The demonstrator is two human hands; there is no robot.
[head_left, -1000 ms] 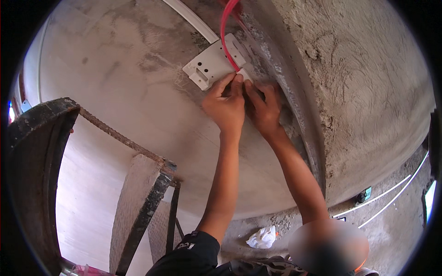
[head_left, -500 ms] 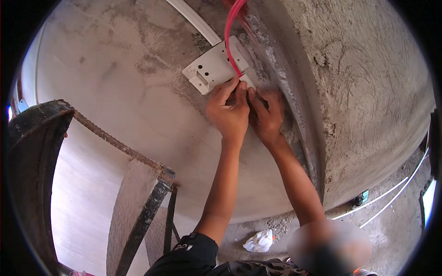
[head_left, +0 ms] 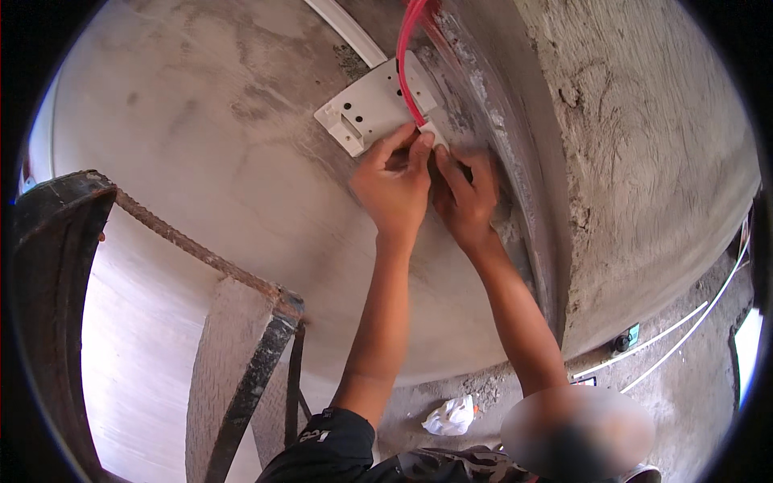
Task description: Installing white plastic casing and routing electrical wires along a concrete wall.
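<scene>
A bare plastered ceiling point(head_left: 201, 145) meets a rough concrete beam point(head_left: 644, 145) at the corner. A white plastic box plate point(head_left: 372, 106) sits flat against the ceiling beside the beam; red wires point(head_left: 407, 60) run down across its face to its lower edge. A white conduit point(head_left: 348, 30) runs up from the plate. The left hand point(head_left: 394, 189) is curled, fingertips pinched at the plate's lower edge where the wires end. The right hand point(head_left: 467, 197) is just beside it, touching, fingers bent; what they grip cannot be told. A dark metal ladder point(head_left: 250, 386) stands lower left. Crumpled white paper point(head_left: 451, 416) lies on the floor below
</scene>
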